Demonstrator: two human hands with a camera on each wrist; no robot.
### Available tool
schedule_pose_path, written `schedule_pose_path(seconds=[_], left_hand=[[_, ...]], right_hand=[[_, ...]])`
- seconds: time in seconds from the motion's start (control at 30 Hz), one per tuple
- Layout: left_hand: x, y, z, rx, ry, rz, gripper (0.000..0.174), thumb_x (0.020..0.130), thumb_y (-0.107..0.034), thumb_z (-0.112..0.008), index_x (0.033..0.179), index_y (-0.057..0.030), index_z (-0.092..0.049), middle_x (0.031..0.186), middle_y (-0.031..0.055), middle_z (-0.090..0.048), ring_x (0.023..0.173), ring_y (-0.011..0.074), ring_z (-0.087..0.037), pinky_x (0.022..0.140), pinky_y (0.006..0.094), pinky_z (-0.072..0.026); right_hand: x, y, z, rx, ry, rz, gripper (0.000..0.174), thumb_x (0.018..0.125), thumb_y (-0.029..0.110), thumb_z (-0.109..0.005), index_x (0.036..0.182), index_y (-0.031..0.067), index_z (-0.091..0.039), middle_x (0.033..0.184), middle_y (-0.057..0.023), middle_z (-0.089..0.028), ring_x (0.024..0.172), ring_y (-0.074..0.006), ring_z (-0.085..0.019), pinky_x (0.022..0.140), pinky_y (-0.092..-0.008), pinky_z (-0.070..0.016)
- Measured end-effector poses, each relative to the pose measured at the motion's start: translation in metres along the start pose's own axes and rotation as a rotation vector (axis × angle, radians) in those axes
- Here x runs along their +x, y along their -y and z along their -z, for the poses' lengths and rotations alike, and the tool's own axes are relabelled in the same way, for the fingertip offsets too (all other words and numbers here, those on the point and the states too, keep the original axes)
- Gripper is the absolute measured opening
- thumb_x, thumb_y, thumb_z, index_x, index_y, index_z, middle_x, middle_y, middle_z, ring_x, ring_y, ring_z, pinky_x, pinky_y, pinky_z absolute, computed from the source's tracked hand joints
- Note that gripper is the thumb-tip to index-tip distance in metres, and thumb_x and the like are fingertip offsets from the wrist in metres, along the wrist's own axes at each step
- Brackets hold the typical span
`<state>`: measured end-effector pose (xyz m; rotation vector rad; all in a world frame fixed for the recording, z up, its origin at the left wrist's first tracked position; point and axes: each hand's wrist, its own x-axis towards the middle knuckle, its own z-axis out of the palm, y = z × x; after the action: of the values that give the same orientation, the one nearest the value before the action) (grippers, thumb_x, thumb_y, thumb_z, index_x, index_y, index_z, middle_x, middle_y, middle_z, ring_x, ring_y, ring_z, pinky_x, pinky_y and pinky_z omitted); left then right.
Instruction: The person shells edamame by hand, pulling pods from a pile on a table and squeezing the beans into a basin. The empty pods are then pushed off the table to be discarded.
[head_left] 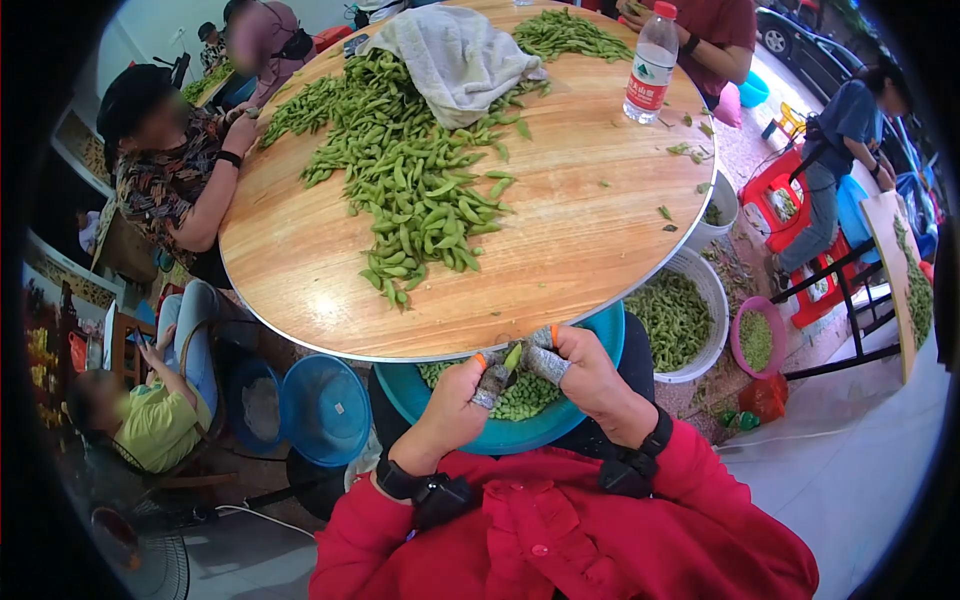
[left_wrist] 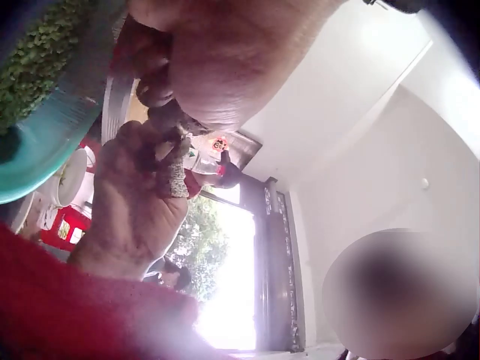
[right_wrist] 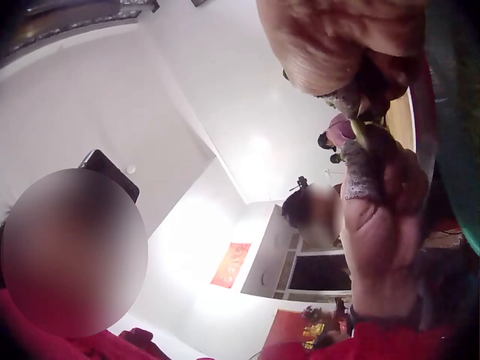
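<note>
Just beyond the near table edge, both hands meet over a teal basin (head_left: 400, 402) of shelled green beans (head_left: 520, 398). My left hand (head_left: 456, 402) and right hand (head_left: 600, 378) pinch one green soybean pod (head_left: 513, 356) between thumbs and fingers. Grey, worn wraps cover several fingertips, with orange showing at some edges. In the left wrist view, the palms hide most of the pod; a pale-green bit of it (right_wrist: 361, 133) shows between the fingers in the right wrist view. On the round wooden table (head_left: 560, 220) lies a large heap of soybean pods (head_left: 410, 190).
A grey towel (head_left: 455, 60) lies on the heap, and a water bottle (head_left: 652, 65) stands at the far right. Right of my knees are a white basket (head_left: 712, 330) of pods and a pink basin (head_left: 740, 345). Blue basins (head_left: 325, 410) stand left. Other people sit around the table.
</note>
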<state>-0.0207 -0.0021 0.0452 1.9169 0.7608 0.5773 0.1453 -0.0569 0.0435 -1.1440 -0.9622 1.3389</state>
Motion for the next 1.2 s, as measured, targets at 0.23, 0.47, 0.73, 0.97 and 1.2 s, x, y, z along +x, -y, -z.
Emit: schedule_pose_path(seconds=[0.23, 0.47, 0.73, 0.97, 1.2], left_hand=[[-0.004, -0.010, 0.000, 0.621, -0.129, -0.151, 0.023, 0.076, -0.015, -0.058, 0.093, 0.0005, -0.056, 0.077, 0.0150, -0.060, 0.063, 0.0231, -0.060, 0.057, 0.0289, -0.0446], [-0.006, 0.010, -0.014, -0.325, -0.210, -0.008, 0.024, 0.085, -0.025, -0.050, 0.089, -0.0017, -0.056, 0.063, -0.0003, -0.050, 0.054, 0.0124, -0.046, 0.050, 0.0254, -0.0360], [-0.008, 0.011, -0.017, -1.192, -0.106, 0.455, 0.034, 0.087, -0.037, -0.045, 0.087, -0.0042, -0.054, 0.060, -0.0028, -0.041, 0.049, 0.0062, -0.032, 0.044, 0.0211, -0.0245], [-0.007, 0.003, -0.006, -0.168, -0.142, -0.023, 0.031, 0.086, -0.031, -0.049, 0.089, -0.0012, -0.055, 0.068, 0.0000, -0.052, 0.055, 0.0112, -0.046, 0.050, 0.0246, -0.0365], [-0.008, 0.010, -0.016, -0.309, -0.238, 0.018, 0.029, 0.087, -0.029, -0.047, 0.085, -0.0018, -0.056, 0.061, 0.0004, -0.051, 0.049, 0.0103, -0.043, 0.046, 0.0212, -0.0342]], right_hand=[[-0.003, 0.000, -0.005, 0.090, 0.045, -0.073, 0.014, 0.084, 0.014, -0.051, 0.086, 0.0008, -0.057, 0.075, 0.0038, -0.054, 0.068, -0.0033, -0.044, 0.059, -0.0197, -0.0371], [0.000, -0.021, -0.009, 0.313, 0.115, 0.046, 0.017, 0.084, 0.015, -0.054, 0.092, 0.0010, -0.058, 0.083, 0.0021, -0.057, 0.075, -0.0050, -0.049, 0.069, -0.0209, -0.0407], [0.011, -0.034, -0.004, 0.275, 0.212, 0.178, 0.015, 0.085, 0.012, -0.051, 0.093, 0.0004, -0.057, 0.089, 0.0005, -0.058, 0.082, -0.0068, -0.050, 0.076, -0.0228, -0.0409], [0.003, -0.013, -0.003, 0.137, 0.151, 0.033, 0.016, 0.085, 0.013, -0.051, 0.094, 0.0003, -0.056, 0.087, 0.0011, -0.058, 0.080, -0.0053, -0.049, 0.072, -0.0214, -0.0407], [0.000, -0.006, -0.014, 0.147, 0.128, 0.006, 0.016, 0.084, 0.012, -0.053, 0.093, -0.0006, -0.056, 0.085, -0.0001, -0.058, 0.077, -0.0054, -0.049, 0.069, -0.0213, -0.0406]])
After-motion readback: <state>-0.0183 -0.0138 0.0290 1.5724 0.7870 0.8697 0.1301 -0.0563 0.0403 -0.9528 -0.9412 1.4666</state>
